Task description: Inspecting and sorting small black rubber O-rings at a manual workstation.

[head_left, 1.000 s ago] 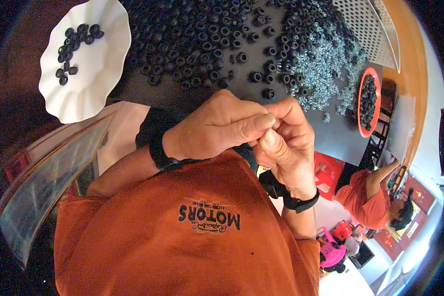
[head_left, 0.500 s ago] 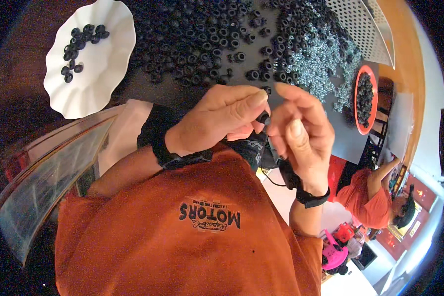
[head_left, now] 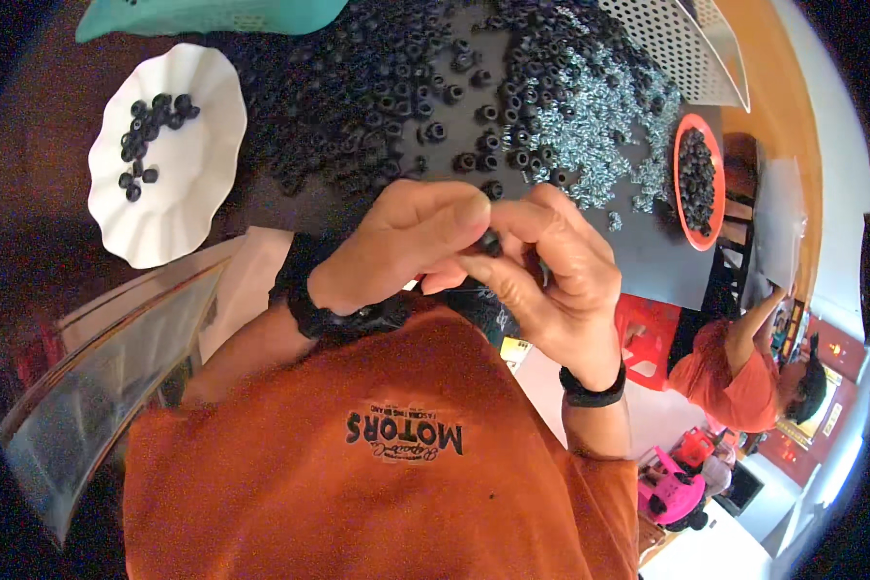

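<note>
In front of my chest, both hands meet over a small black cap-like part [head_left: 491,243], mostly covered by my fingers. My left hand [head_left: 411,232] is closed, thumb pressed against its fingers at the part's near side. The thumb and index finger of my right hand [head_left: 563,273] pinch it from the other side, the remaining fingers curled. Just beyond lies a wide spread of similar black parts [head_left: 382,106] with round openings. A heap of small clear or silvery pieces [head_left: 599,121] lies to their right.
A white wavy-edged plate [head_left: 188,193] at far left bears several black parts. A red-rimmed bowl [head_left: 713,174] of dark pieces stands right. At the back are a teal container [head_left: 213,17] and a perforated white basket [head_left: 691,48]. Another person in orange [head_left: 720,377] is at right.
My right hand has come in toward the left, its thumb and index finger now closed at the black part. The view has shifted, bringing the teal container in at the top.
</note>
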`<state>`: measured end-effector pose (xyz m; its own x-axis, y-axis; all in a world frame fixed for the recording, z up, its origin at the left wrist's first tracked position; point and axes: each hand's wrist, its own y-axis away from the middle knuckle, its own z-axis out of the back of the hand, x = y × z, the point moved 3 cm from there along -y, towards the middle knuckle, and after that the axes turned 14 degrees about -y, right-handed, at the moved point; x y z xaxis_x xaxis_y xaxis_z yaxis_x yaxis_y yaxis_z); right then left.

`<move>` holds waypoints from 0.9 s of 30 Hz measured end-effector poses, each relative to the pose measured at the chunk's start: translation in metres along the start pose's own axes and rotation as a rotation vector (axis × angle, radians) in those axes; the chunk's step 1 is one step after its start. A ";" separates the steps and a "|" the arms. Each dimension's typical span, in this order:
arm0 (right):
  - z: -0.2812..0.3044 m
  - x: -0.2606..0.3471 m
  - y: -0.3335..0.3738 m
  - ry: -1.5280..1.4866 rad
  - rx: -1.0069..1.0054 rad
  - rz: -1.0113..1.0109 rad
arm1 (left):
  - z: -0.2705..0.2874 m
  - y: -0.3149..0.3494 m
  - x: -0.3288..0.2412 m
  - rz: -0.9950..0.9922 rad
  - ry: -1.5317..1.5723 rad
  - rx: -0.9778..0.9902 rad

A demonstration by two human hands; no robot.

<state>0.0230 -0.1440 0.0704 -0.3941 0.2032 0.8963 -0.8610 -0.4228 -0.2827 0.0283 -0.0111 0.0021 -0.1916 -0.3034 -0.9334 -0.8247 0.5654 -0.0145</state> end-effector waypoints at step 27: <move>0.182 -0.094 -0.026 0.698 0.121 -0.222 | -0.004 0.000 0.007 0.096 -0.180 -0.042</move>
<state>0.1406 -0.3132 0.0555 -0.3624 0.7920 0.4913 -0.9185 -0.3929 -0.0440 0.0249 -0.0158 -0.0033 -0.1749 -0.1057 -0.9789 -0.8293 0.5517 0.0886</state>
